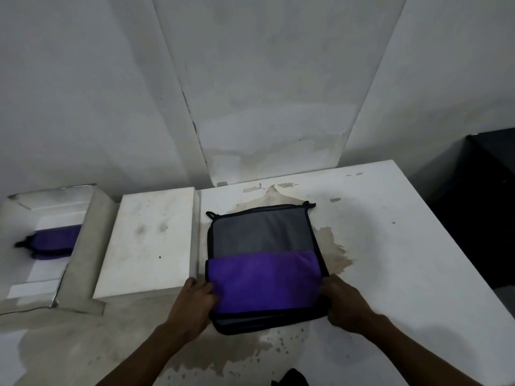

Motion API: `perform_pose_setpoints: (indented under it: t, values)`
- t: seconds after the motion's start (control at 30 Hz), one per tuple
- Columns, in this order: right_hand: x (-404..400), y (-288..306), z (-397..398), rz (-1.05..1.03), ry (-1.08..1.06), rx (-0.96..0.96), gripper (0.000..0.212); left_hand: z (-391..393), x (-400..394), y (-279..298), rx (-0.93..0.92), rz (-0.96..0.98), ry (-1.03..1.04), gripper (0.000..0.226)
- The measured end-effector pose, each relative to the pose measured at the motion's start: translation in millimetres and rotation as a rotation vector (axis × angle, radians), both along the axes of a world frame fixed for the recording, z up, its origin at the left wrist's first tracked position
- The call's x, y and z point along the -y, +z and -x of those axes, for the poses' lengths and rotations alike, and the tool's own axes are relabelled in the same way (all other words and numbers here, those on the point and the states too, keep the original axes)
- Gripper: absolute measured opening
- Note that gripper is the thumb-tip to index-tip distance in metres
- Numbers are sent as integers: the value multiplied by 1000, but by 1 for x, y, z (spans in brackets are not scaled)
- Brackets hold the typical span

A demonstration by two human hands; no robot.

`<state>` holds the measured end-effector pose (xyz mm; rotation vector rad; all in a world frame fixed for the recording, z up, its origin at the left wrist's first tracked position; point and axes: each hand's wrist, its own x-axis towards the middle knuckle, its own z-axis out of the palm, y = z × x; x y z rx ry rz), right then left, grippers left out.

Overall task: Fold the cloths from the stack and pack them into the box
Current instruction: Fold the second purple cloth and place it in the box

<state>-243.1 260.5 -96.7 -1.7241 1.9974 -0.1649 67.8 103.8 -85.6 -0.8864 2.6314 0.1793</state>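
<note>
A stack of cloths with grey faces and black trim lies on the white table in front of me. The top cloth is folded partway, its purple side turned up over the near half. My left hand grips the fold's left edge and my right hand grips its right edge. The open white box sits at far left, with a folded purple cloth lying inside it.
A white box lid lies flat between the box and the stack. Brown stains mark the table. A dark cabinet stands at right past the table's edge. A black object shows at the bottom edge.
</note>
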Motion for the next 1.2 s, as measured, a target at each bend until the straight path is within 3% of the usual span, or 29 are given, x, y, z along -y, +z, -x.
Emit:
perform_pose_setpoints:
  t: [0.13, 0.23, 0.37, 0.47, 0.57, 0.73, 0.9, 1.03, 1.2]
  values:
    - [13, 14, 6, -101, -122, 72, 18, 13, 7, 10, 136, -28, 10, 29]
    - [30, 11, 10, 74, -320, 147, 16, 24, 22, 23, -35, -30, 70, 21]
    - [61, 3, 11, 210, -423, 125, 14, 37, 42, 20, -147, 1, 184, 32]
    - [80, -5, 19, 48, -369, 113, 30, 49, 55, 13, -28, 40, 228, 40]
    - [87, -8, 24, -68, -316, 95, 22, 55, 59, 7, 63, 41, 236, 39]
    - [92, -5, 33, -102, -440, 174, 13, 54, 67, 0, 57, 75, 256, 33]
    - [89, -9, 47, -158, -622, 285, 32, 55, 69, -4, 85, 90, 274, 31]
    - [91, -11, 42, -120, -648, 313, 14, 58, 71, -6, 120, 86, 257, 35]
    - [91, -9, 40, -156, -635, 347, 32, 58, 78, -4, 133, 32, 265, 35]
